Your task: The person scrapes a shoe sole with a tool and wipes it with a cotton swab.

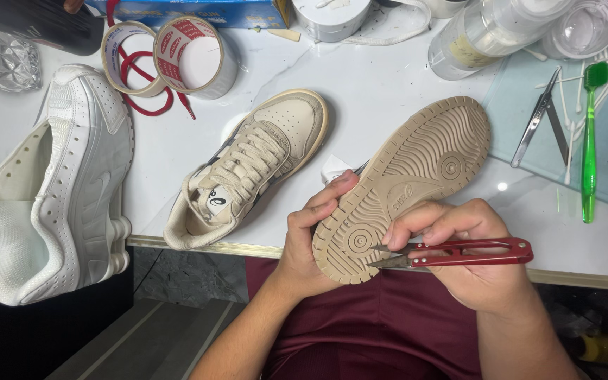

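Lower centre: left hand [309, 239] clasps the upturned beige rubber-soled sneaker [406, 179]; right hand [469, 257] pinches red-handled thread snips [459, 253], blades at the heel tread, picking it clean.

A shoe-cleaning or repair workbench is shown: a white marble-look table [388, 84] is crowded with sneakers, among them a white sneaker [58, 190] at the left, tape rolls [170, 60] at the far side, and tweezers [540, 119] and a green toothbrush [589, 141] at the right.
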